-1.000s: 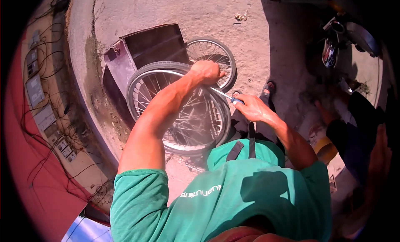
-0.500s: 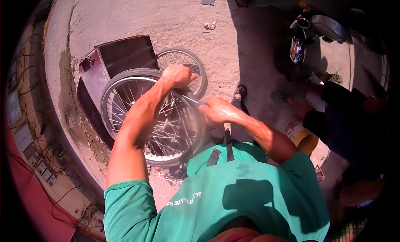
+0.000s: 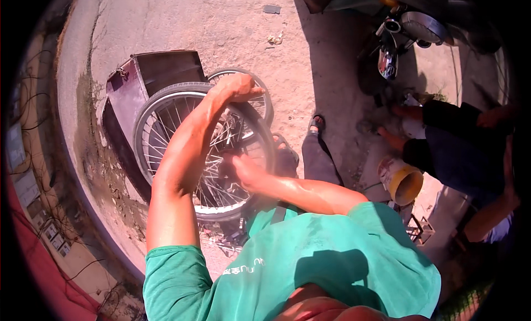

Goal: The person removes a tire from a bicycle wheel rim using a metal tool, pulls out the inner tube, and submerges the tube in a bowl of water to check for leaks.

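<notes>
A spoked wheel (image 3: 161,137) with a black tyre (image 3: 265,138) stands tilted in front of me. On the tyre's far right side is my left hand (image 3: 237,89), its fingers closed round it and its thumb pointing right. My right hand (image 3: 246,170) is over the spokes in the right half of the wheel, smeared by motion. Something dark shows at its fingertips, too blurred to name. Behind the tyre a second, smaller-looking wheel (image 3: 266,100) is partly hidden by my left hand and arm.
A worn dark-red cart box (image 3: 123,91) sits behind the wheel on the left. A yellow and white bucket (image 3: 406,185) stands to the right, near another person's bare foot (image 3: 391,139). A motorcycle (image 3: 387,55) is parked at the far right, and wired boxes line the left wall.
My right hand has moved from the tyre's right edge, where it held a metal lever, leftward and nearer, over the spokes. My left hand stays on the tyre.
</notes>
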A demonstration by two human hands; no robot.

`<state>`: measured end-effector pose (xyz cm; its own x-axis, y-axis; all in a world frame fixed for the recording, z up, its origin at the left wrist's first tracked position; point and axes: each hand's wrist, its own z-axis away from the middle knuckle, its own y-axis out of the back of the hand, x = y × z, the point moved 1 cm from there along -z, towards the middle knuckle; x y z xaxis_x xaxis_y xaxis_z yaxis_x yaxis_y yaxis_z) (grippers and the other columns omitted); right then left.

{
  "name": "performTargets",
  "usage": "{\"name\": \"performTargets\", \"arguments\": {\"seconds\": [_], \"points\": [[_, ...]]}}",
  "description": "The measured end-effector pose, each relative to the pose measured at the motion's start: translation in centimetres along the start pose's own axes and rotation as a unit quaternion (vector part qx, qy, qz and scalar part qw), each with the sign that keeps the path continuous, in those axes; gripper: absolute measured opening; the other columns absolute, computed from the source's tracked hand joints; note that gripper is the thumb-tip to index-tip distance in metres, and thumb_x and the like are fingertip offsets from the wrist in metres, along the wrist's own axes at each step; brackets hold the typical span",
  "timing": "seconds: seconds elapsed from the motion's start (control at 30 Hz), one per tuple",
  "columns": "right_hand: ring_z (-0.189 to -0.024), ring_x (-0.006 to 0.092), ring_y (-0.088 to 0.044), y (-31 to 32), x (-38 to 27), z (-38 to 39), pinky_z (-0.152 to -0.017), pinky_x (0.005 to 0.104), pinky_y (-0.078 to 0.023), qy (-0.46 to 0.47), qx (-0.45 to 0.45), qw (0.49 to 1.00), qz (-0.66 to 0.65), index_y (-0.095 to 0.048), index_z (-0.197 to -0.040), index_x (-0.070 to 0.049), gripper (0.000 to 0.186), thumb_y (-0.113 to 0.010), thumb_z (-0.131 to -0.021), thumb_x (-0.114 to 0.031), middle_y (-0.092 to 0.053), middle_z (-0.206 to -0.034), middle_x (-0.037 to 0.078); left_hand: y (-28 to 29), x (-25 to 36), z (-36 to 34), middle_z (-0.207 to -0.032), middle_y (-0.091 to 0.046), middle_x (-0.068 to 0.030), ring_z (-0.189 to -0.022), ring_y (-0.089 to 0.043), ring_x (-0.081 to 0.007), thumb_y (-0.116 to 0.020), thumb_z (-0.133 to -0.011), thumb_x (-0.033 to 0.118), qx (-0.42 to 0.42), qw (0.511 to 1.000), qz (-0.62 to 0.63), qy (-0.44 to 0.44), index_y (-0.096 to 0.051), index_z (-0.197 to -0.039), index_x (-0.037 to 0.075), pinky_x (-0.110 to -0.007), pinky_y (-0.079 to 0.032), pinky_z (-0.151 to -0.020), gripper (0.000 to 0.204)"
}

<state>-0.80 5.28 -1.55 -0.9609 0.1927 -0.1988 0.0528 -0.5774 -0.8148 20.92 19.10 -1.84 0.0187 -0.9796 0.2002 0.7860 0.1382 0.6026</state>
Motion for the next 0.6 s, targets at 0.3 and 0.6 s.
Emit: {"name": "performTargets", "arguments": {"seconds": [0.3, 0.6], "points": [[-0.052, 0.0228, -0.066, 0.0, 6.5, -3.2, -0.049, 0.0379, -0.053, -0.114, 0.058, 0.926, 0.355, -0.074, -0.088, -0.005, 0.052, -0.064, -0.1, -0.055, -0.073, -0.071, 0.01, -2.5, -0.5, 7.1, -0.093, -0.073, -0.0219, -0.096, -0.071, -0.0405, -0.07, -0.097, 0.043, 0.188, 0.979, -0.028, -0.073, -0.078, -0.092, 0.003, -0.051, -0.054, -0.091, 0.041], [-0.066, 0.0169, -0.067, 3.6, -1.0, -3.9, -0.058, 0.0331, -0.051, 0.011, 0.014, 0.947, 0.32, -0.071, -0.098, -0.002, 0.045, -0.073, -0.096, -0.047, -0.072, -0.083, 0.007, -1.0, -11.1, 7.5, -0.112, -0.073, -0.0136, -0.108, -0.069, -0.0329, -0.077, -0.091, 0.047, 0.392, 0.919, -0.012, -0.033, -0.076, -0.12, 0.008, -0.046, -0.05, -0.099, 0.049]]}}
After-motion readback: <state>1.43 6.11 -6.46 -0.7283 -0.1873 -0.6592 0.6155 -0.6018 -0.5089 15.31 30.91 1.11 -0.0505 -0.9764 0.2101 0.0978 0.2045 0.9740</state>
